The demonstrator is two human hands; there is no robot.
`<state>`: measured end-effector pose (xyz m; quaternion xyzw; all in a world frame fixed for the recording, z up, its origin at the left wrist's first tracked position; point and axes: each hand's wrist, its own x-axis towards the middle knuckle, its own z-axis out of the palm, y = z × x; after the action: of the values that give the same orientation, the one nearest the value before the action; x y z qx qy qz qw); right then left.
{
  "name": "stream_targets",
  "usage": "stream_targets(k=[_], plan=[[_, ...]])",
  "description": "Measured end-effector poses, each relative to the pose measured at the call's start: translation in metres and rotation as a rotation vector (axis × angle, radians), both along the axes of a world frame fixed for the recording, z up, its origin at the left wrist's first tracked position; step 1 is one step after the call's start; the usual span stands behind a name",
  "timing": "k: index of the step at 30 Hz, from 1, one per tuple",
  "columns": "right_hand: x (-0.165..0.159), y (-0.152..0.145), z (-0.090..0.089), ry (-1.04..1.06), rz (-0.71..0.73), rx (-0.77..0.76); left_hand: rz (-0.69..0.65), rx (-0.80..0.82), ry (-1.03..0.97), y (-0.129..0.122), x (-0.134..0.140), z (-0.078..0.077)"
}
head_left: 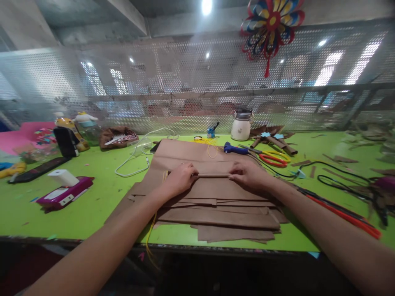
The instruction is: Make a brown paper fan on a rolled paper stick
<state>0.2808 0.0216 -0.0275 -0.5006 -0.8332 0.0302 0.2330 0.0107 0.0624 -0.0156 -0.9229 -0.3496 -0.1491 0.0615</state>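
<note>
Between my two hands runs a thin brown paper roll [212,176], lying crosswise on a stack of brown paper sheets [216,213]. My left hand [182,176] pinches its left end with curled fingers. At the other end, my right hand [247,174] closes thumb and fingers on the roll. The upper part of a brown sheet [185,152] spreads flat beyond the roll. A yellow string [151,230] hangs from the stack over the table edge beside my left forearm.
On the green table [105,205] stand a purple power strip [66,193] and a phone [64,142] at left. A blue glue gun [234,149], scissors [274,159] and a white jar [241,126] sit beyond my right hand. Orange-handled shears [342,213] lie near my right forearm.
</note>
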Motion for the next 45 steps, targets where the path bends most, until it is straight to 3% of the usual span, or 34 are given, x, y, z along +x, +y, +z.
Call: stream_targets(k=[7, 13, 17, 23, 29, 32, 39, 45], plan=[[0.002, 0.001, 0.001, 0.077, -0.028, -0.095, 0.027, -0.117, -0.116, 0.003, -0.002, 0.005], [0.003, 0.004, 0.000, 0.065, -0.054, -0.068, -0.031, -0.017, -0.032, 0.002, -0.001, 0.005], [-0.002, 0.002, 0.001, -0.068, -0.052, 0.017, -0.067, 0.044, 0.021, 0.006, 0.000, 0.001], [-0.029, -0.008, 0.007, -0.457, -0.004, 0.133, -0.057, 0.108, 0.066, 0.007, 0.000, -0.004], [-0.036, -0.010, 0.008, -0.511, 0.016, 0.163, -0.092, -0.011, -0.054, 0.004, -0.003, -0.003], [-0.036, -0.014, 0.016, -0.466, 0.036, 0.161, -0.104, -0.095, -0.115, 0.002, -0.006, 0.002], [-0.055, -0.028, 0.043, -0.463, -0.091, 0.043, -0.140, -0.218, -0.131, -0.008, -0.016, 0.028], [-0.054, -0.034, 0.049, -0.552, -0.110, 0.108, -0.179, -0.036, -0.048, -0.022, -0.015, 0.035]])
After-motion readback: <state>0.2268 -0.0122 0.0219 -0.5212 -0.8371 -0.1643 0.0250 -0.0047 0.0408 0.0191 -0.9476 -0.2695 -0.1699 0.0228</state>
